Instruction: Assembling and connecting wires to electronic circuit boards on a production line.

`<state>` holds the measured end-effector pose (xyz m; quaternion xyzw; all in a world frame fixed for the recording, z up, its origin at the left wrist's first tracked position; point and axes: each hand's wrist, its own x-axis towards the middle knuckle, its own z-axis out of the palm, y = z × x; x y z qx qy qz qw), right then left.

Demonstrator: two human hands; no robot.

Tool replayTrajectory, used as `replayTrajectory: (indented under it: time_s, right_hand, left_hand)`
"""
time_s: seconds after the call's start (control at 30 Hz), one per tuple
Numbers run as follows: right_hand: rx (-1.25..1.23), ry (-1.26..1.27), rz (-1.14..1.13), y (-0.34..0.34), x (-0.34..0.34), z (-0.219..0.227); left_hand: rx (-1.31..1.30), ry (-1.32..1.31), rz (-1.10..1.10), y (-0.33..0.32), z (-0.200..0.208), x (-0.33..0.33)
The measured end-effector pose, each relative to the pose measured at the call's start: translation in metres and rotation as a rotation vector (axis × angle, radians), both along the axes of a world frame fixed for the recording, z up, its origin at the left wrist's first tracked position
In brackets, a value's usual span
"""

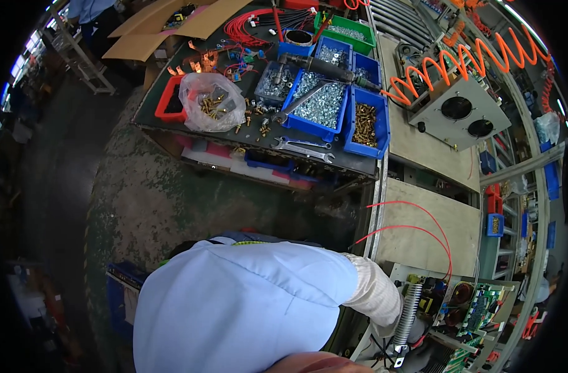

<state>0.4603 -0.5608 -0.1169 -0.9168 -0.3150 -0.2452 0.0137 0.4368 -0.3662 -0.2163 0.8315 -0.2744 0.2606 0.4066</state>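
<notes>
From the lower edge my light blue shirt and left sleeve reach right, toward an open chassis on the line. My left hand, apparently in a grey glove, is inside that chassis, mostly behind a coiled metal spring-like part. Its fingers are hidden, so what it touches cannot be made out. Beside it are a green circuit board, a copper-wound coil and black wiring. Two thin red wires arc up out of the chassis over the board. My right hand cannot be made out.
A dark workbench holds a blue bin of silver fasteners, a blue bin of brass bolts, wrenches and a plastic bag of bolts. A grey unit with two fans stands on the line under an orange coiled hose.
</notes>
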Motion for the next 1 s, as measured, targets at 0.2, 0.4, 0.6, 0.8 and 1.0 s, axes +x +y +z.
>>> replayTrajectory:
  time_s: [0.2,0.4,0.6,0.8,1.0]
  right_hand:
    - [-0.013,-0.019,-0.012,0.004,0.000,0.002]
    - [0.249,-0.005,0.081,0.011,-0.006,0.001]
    - [0.264,0.262,0.108,0.004,-0.007,0.011]
    - [0.078,0.136,-0.052,-0.001,0.000,0.008]
    - [0.157,0.264,-0.198,0.003,0.012,-0.004]
  left_hand:
    - [0.007,0.002,0.015,0.003,-0.001,0.000]
    - [0.013,0.001,0.021,0.007,-0.002,-0.001]
    - [0.007,-0.005,0.018,-0.001,0.000,-0.001]
    - [-0.003,-0.006,0.038,0.002,-0.002,-0.005]
    - [-0.027,-0.005,0.021,0.001,0.010,-0.018]
